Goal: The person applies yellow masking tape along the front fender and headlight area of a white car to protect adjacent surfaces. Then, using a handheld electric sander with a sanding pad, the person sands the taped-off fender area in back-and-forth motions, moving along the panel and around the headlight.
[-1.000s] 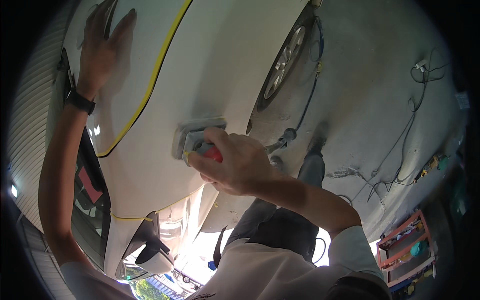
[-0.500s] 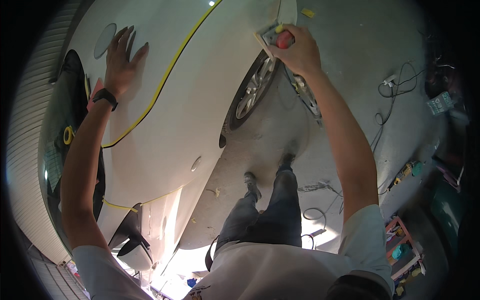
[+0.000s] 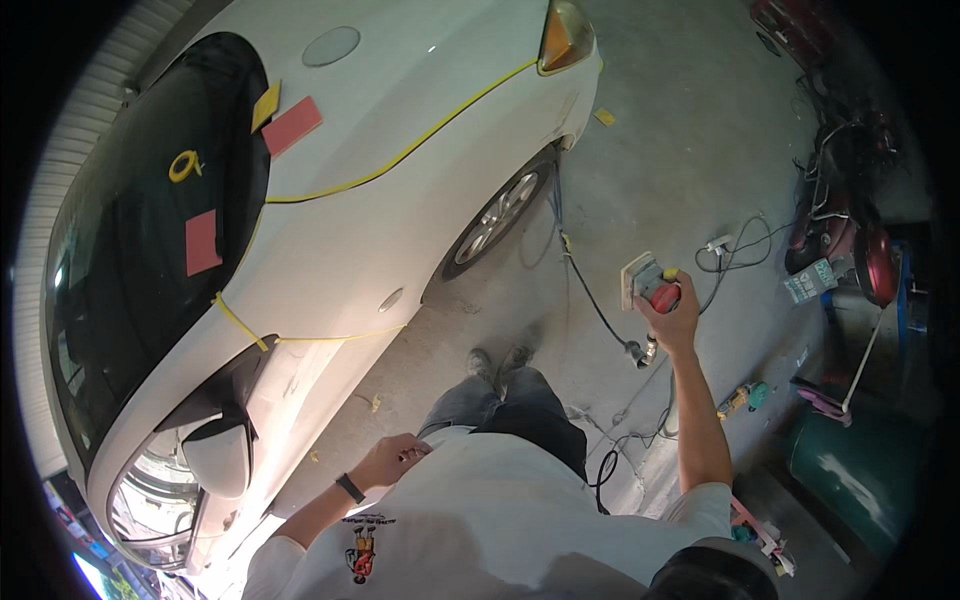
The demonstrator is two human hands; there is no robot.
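In my right hand (image 3: 677, 318) is an air sander (image 3: 646, 280) with a red top and a flat, pale pad. It is held over the floor, apart from the car, and its dark hose hangs below the hand. My left hand (image 3: 390, 461) is at my waist, fingers loosely curled in, with nothing visible in them. On my left stands a white car (image 3: 350, 235), its panels edged with yellow masking tape (image 3: 400, 158). The front wheel (image 3: 500, 215) shows beneath the fender, and an amber lamp (image 3: 567, 38) sits at the far corner.
Red sanding sheets (image 3: 292, 127) and a yellow tape roll (image 3: 184, 166) rest on the hood and windshield. Cables (image 3: 735, 258) trail over the floor. A dark green bin (image 3: 850, 465) and a yellow power tool (image 3: 738, 402) lie at right, with dark red parts (image 3: 838, 225) farther back.
My left hand has come off the car panel down to my waist, its fingers curling. My right hand has drawn the sander away from the fender, back toward me. The view has shifted too.
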